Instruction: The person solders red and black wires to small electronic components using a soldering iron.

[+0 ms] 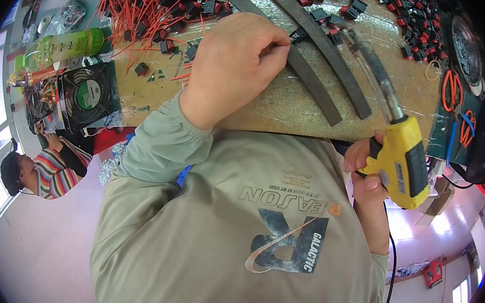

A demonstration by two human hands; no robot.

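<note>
My left hand (pixel 235 64) is closed in a pinch over two dark flat bars lying side by side on the bench. What its fingertips hold, if anything, is hidden. Just beyond them, a small black rocker switch (pixel 298 36) sits between the left bar (pixel 311 88) and the right bar (pixel 334 61). My right hand (pixel 365 162) is wrapped round the grip of a yellow and black soldering gun (pixel 406 160), fingers by its trigger. Its long metal tip points away over the bench, right of the bars, blurred near the end.
A tangle of red wires with switches (pixel 163 0) covers the back left; more switches (pixel 404 21) lie back right. Beside them are a round metal dish (pixel 466 53) and orange-handled pliers (pixel 451 92). At left stand a black fan (pixel 87 94) and a green bottle (pixel 67 46). A co-worker (pixel 50 172) sits farther left.
</note>
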